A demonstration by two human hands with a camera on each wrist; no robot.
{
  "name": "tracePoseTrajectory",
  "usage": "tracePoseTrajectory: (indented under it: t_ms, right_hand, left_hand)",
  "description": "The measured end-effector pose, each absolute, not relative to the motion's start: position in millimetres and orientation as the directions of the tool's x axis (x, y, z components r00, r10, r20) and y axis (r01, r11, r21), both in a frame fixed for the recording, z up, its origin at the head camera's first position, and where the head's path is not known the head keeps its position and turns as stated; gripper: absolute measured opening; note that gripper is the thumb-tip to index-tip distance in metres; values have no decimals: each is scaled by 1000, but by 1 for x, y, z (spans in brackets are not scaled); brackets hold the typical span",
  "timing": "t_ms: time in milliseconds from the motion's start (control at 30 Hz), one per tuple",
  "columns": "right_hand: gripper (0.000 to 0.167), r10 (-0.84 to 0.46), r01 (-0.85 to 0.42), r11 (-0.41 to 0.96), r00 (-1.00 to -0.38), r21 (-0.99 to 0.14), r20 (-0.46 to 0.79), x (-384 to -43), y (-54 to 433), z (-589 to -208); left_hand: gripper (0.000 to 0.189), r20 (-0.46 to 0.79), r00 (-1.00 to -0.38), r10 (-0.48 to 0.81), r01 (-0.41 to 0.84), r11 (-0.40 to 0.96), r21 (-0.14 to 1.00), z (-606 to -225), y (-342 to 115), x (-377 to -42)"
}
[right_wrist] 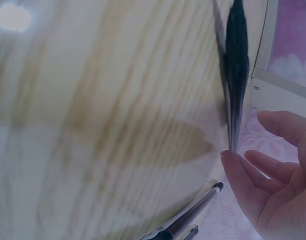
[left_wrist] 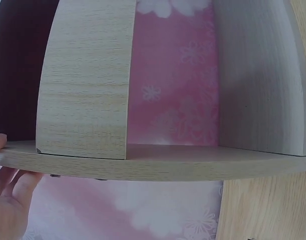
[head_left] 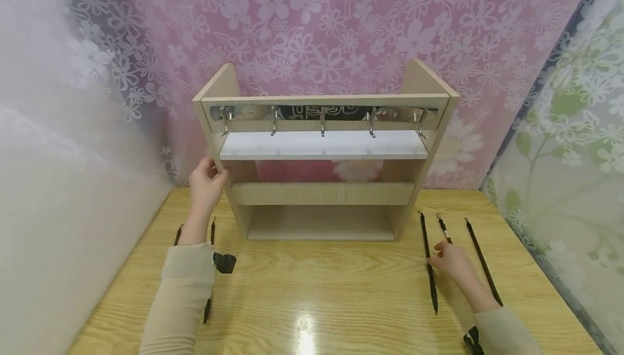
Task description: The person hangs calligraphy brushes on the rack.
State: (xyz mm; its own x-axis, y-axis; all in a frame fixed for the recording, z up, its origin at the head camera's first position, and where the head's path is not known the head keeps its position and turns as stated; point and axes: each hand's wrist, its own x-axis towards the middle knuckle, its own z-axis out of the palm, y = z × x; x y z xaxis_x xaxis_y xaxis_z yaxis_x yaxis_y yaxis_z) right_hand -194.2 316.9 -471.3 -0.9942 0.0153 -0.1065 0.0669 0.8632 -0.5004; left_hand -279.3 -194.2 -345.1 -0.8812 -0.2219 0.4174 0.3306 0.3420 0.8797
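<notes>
My left hand (head_left: 207, 186) grips the left side panel of a light wooden shelf rack (head_left: 322, 194). In the left wrist view, a thumb tip and the fingers lie on opposite sides of the panel edge (left_wrist: 168, 171). My right hand (head_left: 455, 267) is low over the table, its fingers loosely bent beside a dark calligraphy brush (head_left: 429, 268) with a hanging loop. In the right wrist view, one fingertip meets this brush (right_wrist: 237, 65) or lies just in front of it; I cannot tell which. A second brush (head_left: 442, 225) is partly hidden by this hand; a third brush (head_left: 482, 260) lies farther right.
Metal hooks (head_left: 323, 122) line the rack's top front bar above a white shelf (head_left: 322, 146). More dark brushes (head_left: 212, 231) lie under the left forearm, partly covered. Flowered walls (head_left: 312, 30) stand behind and beside the wooden table (head_left: 312, 290).
</notes>
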Motion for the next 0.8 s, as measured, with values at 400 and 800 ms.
tracePoseTrajectory:
  t_ms: [400, 800]
  right_hand:
    - [44, 28, 81, 862, -993, -500, -112, -199, 322, -478]
    - [47, 16, 74, 857, -993, -510, -118, -205, 316, -482]
  left_hand:
    - [29, 440, -867, -232, 351, 341, 872, -346, -191, -279]
    - [30, 440, -871, -217, 363, 318, 876, -347, -193, -279]
